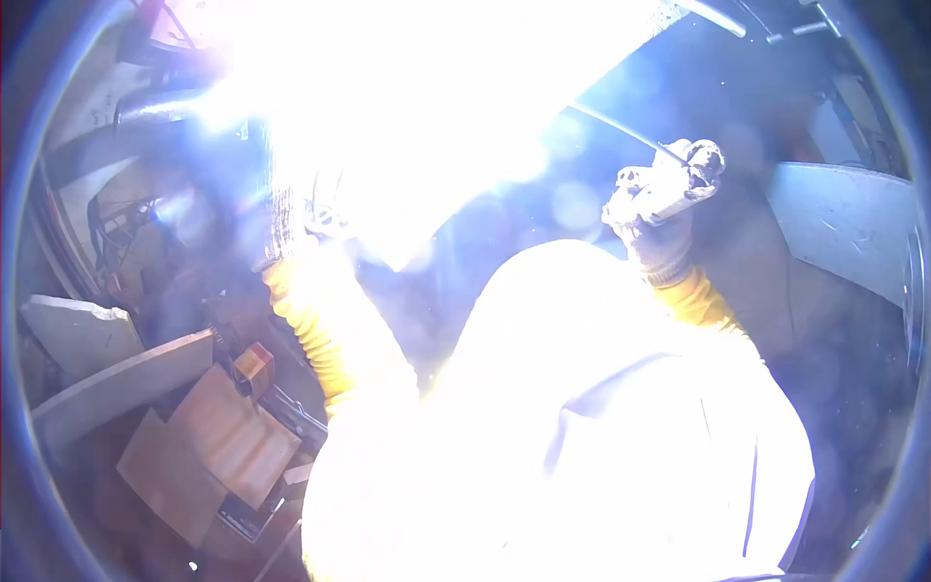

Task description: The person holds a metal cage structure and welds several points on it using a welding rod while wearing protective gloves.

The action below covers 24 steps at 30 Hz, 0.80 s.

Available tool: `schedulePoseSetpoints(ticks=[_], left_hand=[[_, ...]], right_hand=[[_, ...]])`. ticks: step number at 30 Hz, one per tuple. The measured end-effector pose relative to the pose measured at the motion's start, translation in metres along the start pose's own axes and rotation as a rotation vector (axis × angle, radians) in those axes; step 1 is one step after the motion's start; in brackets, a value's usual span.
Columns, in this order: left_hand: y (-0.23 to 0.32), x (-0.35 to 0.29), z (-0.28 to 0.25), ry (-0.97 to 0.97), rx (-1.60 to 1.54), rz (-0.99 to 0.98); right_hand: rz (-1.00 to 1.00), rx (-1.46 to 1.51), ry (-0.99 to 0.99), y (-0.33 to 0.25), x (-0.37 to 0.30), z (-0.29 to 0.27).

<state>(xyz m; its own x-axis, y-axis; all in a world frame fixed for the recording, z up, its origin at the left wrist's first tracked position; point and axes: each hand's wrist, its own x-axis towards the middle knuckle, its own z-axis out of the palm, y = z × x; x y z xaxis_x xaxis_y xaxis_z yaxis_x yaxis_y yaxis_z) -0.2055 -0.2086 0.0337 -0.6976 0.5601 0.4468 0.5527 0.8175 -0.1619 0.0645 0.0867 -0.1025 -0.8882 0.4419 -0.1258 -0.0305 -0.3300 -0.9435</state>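
My right hand [669, 189], in a stained, worn glove with a yellow sleeve below it, is closed round the lower end of a thin welding rod [626, 129]. The rod slants up and left into a white glare. Whether a holder sits between glove and rod I cannot make out. My left arm [320, 330], in a yellow sleeve, reaches up to the left edge of a large, overexposed workpiece [621, 58]. Glare washes out my left hand [315, 218], so its fingers do not show. The rod's far tip is also lost in the brightness.
At lower left lie a bent rusty-brown plate [238, 436], pale flat slabs [82, 335] and a small red-and-tan block [254, 364]. A dark cylinder [155, 109] is at upper left. A broad grey sheet [849, 223] stands at right. Small bright specks dot the dark background.
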Motion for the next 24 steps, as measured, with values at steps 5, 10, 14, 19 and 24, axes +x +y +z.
schedulePoseSetpoints(ticks=[5, 10, 14, 19, 24], left_hand=[[-0.002, 0.006, -0.001, -0.001, 0.005, 0.033], [-0.008, 0.004, 0.008, -0.024, -0.027, 0.017], [-0.013, 0.000, 0.012, -0.071, -0.013, 0.009], [0.001, 0.008, 0.004, -0.119, -0.310, -0.288], [0.040, 0.027, -0.020, -0.193, -0.521, -0.699]], right_hand=[[-0.321, -0.907, 0.003, 0.042, -0.003, -0.033], [-0.140, -0.272, -0.034, -0.005, 0.005, -0.011], [-0.090, -0.368, 0.026, -0.003, 0.001, -0.013], [-0.087, -0.376, 0.046, -0.005, -0.001, -0.014], [-0.078, -0.360, 0.027, -0.003, -0.002, -0.017]])
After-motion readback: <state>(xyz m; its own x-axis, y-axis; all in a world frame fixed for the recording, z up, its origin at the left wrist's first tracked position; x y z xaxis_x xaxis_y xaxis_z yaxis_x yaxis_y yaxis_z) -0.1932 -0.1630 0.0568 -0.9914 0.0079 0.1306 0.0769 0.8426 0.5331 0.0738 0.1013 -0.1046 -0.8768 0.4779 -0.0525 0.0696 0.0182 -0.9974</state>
